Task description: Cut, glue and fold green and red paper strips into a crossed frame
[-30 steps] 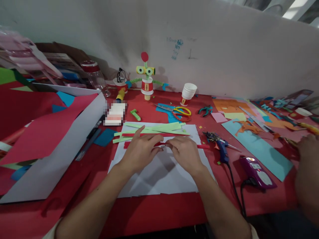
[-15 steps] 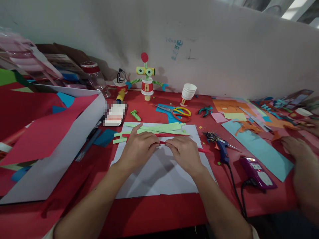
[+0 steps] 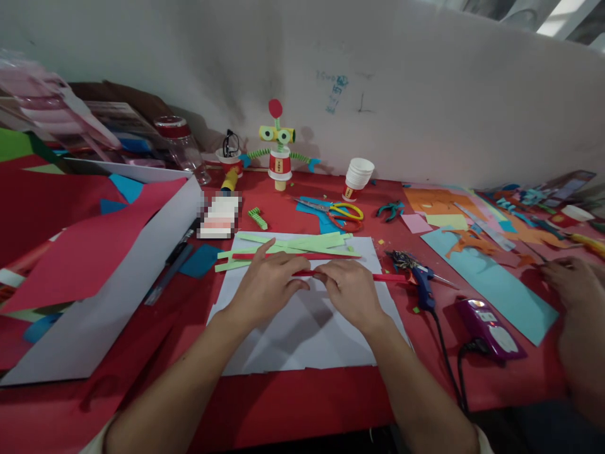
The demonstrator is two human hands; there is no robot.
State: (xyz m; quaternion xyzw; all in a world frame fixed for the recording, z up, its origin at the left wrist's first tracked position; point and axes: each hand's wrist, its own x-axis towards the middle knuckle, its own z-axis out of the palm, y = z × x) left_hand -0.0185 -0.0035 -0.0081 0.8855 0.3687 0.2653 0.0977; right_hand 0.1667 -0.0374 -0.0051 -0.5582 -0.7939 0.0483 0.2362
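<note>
A narrow red paper strip [image 3: 390, 277] runs between my hands, above the white sheet [image 3: 302, 340]. My left hand [image 3: 265, 284] holds it near its left end, index finger raised and thumb a little below the strip; that end is hidden by the hand. My right hand [image 3: 348, 290] pinches the strip near the middle, and a long piece sticks out to the right as far as the glue gun. Just beyond my fingers, a second red strip [image 3: 331, 256] lies with several light green paper strips [image 3: 307, 241] on the sheet's far edge.
Scissors [image 3: 347, 211], pliers [image 3: 390, 211] and a paper-cup robot figure [image 3: 280, 164] stand or lie beyond. On the right are a glue gun [image 3: 422, 284], a purple power socket [image 3: 489, 328] and another person's hand [image 3: 570, 277]. A box of coloured paper [image 3: 155, 252] stands left.
The red strip's right part has swung slightly up and farther right. My left thumb has come away from the right fingers. The other person's hand has shifted slightly right.
</note>
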